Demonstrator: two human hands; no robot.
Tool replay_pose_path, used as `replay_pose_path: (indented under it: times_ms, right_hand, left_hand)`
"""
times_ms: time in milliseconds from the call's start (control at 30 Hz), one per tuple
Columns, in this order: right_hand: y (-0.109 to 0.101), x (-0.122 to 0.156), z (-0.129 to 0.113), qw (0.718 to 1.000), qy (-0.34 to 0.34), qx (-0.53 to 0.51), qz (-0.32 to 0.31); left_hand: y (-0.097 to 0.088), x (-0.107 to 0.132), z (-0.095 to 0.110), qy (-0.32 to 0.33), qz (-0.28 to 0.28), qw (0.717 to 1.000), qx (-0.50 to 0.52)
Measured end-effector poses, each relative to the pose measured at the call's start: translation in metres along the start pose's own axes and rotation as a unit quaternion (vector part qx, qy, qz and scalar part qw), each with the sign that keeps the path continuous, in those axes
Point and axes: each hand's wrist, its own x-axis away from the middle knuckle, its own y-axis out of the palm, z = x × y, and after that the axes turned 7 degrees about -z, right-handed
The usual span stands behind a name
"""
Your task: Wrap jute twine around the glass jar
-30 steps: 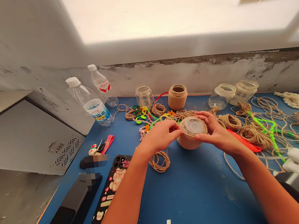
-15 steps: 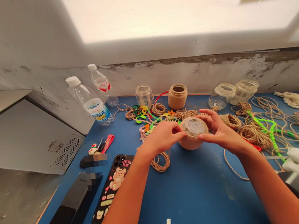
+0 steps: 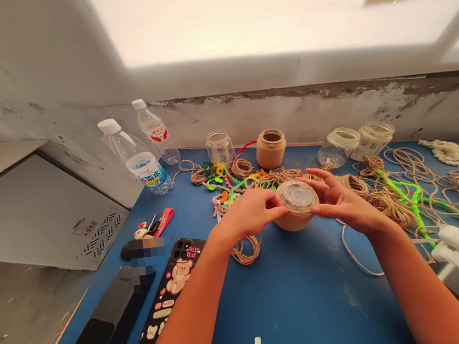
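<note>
A jar wrapped in twine (image 3: 295, 221) stands upside down on the blue table, its clear glass base facing up. My left hand (image 3: 256, 211) grips the jar's left side, with thumb and fingers at the upper edge. On the other side, my right hand (image 3: 338, 201) is open, its fingers spread behind the jar and its thumb at the right edge. Whether the hidden fingertips touch the twine cannot be seen. A small coil of twine (image 3: 247, 251) lies below my left wrist. Behind the jar are colourful pipe cleaners (image 3: 225, 186).
Another twine-wrapped jar (image 3: 270, 149) and a glass jar (image 3: 219, 148) stand at the back, with more glass jars (image 3: 338, 148) to the right. Twine bundles (image 3: 388, 206) spread rightward. Two plastic bottles (image 3: 147, 173), a phone (image 3: 176, 283) and a black power bank (image 3: 106, 324) are left.
My right thumb has shifted off the jar's base toward its right edge, and that hand has loosened. My left hand remains on the jar, which stays in nearly the same place.
</note>
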Motion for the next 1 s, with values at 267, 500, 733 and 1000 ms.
replay_pose_path:
  times_ms: [267,500,733,1000]
  right_hand:
    - [0.033,-0.008,-0.003,0.989,0.016,0.116,0.093]
    - [0.033,-0.008,-0.003,0.982,0.037,0.151,0.111]
    - [0.032,-0.007,-0.003,0.984,0.024,0.143,0.107]
    - [0.033,-0.008,-0.004,0.981,0.026,0.155,0.111]
  left_hand:
    - [-0.001,0.001,-0.001,-0.002,-0.01,1.0,0.02]
    - [-0.008,0.004,-0.004,-0.014,-0.014,1.0,-0.009]
    - [-0.013,0.005,-0.009,-0.033,0.019,0.999,-0.023]
    - [-0.01,0.004,-0.008,-0.016,0.027,0.999,-0.039]
